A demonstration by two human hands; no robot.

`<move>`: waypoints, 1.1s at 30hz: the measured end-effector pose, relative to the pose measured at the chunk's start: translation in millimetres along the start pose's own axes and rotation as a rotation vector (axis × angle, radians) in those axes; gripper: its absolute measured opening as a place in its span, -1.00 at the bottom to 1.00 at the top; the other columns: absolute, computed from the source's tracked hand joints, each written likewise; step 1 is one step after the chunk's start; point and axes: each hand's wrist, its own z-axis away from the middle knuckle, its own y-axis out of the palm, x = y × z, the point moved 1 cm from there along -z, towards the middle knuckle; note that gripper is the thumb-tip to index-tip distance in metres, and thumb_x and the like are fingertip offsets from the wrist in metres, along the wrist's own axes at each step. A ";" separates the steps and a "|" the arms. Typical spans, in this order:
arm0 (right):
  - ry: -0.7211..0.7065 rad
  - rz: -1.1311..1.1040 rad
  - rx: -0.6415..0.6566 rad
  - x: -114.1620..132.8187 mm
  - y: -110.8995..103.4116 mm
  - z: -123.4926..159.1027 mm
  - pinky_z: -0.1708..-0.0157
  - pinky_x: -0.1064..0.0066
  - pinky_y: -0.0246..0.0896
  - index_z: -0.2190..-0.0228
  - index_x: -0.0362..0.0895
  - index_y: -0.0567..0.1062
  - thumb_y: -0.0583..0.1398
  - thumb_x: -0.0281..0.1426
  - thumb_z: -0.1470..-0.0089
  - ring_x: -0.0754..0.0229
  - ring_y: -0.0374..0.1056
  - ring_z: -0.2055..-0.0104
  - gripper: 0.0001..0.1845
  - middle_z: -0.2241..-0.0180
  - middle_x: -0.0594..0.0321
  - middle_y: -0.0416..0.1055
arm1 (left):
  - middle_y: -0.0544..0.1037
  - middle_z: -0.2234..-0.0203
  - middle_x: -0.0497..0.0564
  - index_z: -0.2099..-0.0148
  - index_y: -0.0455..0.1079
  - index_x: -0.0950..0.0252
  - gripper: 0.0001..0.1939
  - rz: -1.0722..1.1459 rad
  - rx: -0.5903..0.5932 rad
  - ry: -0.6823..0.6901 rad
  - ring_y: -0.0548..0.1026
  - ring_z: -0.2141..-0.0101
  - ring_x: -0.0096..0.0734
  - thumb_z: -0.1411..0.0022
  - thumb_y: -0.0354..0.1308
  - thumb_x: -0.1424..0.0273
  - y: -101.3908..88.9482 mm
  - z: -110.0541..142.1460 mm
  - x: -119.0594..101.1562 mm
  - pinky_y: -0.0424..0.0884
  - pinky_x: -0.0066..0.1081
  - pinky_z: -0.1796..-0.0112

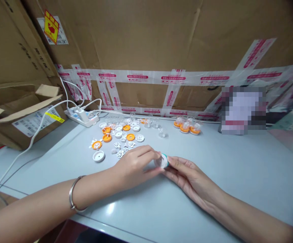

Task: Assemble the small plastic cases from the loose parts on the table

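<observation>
A small round white plastic piece with a teal edge [160, 162] is held between both hands, just above the table. My left hand [136, 165], a silver bangle on its wrist, closes its fingertips on the piece from the left. From the right, the thumb and fingers of my right hand [188, 173] pinch its teal side. Beyond my left hand lie loose parts: a white round cup [98, 156], an orange ring [130, 137], a white disc [139, 138] and white openwork pieces [121, 154]. My fingers partly cover the held piece.
Several orange-based toys with clear domes [184, 127] stand at the back. A power strip [83, 116] with white cables is at the back left, beside an open cardboard box [22, 125]. A large taped carton [146, 40] walls off the rear. A pixelated object [243, 111] stands at right.
</observation>
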 end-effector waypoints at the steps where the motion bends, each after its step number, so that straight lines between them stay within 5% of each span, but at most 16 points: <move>1: 0.001 -0.007 0.001 -0.1 0.1 0.4 0.20 0.58 0.36 0.47 -0.23 0.59 0.27 -0.44 0.00 0.37 0.43 0.36 -0.90 0.47 0.27 0.52 | 0.49 0.40 0.06 0.21 0.34 0.37 -0.84 0.014 -0.006 -0.016 0.47 0.38 -0.45 -0.17 0.16 0.40 0.0 -0.4 -0.1 0.43 -0.47 0.35; 11: -0.013 0.013 -0.020 0.2 2.0 0.6 0.19 0.56 0.36 0.47 -0.22 0.58 0.29 -0.41 0.03 0.36 0.43 0.35 -0.89 0.46 0.27 0.52 | 0.48 0.44 0.01 0.24 0.34 0.37 -0.84 0.072 0.007 -0.093 0.45 0.41 -0.49 -0.15 0.18 0.39 -1.1 -0.9 -2.1 0.39 -0.49 0.36; 26: -0.070 0.002 -0.103 0.5 3.7 0.1 0.05 0.42 0.31 0.44 -0.19 0.59 0.28 -0.38 0.02 0.23 0.43 0.20 -0.88 0.34 0.19 0.55 | 0.47 0.24 0.07 0.06 0.31 0.33 -0.71 0.295 0.096 -0.253 0.45 0.24 -0.41 -0.14 0.15 0.45 -5.0 -4.1 1.8 0.42 -0.34 0.17; 33: -0.069 -0.033 -0.155 0.4 0.7 0.2 0.07 0.46 0.34 0.45 -0.20 0.58 0.29 -0.40 0.04 0.29 0.42 0.24 -0.89 0.38 0.23 0.54 | 0.45 0.17 0.14 0.05 0.27 0.37 -0.73 0.701 0.121 -0.525 0.47 0.16 -0.38 -0.19 0.11 0.45 1.1 -5.6 9.6 0.41 -0.27 0.07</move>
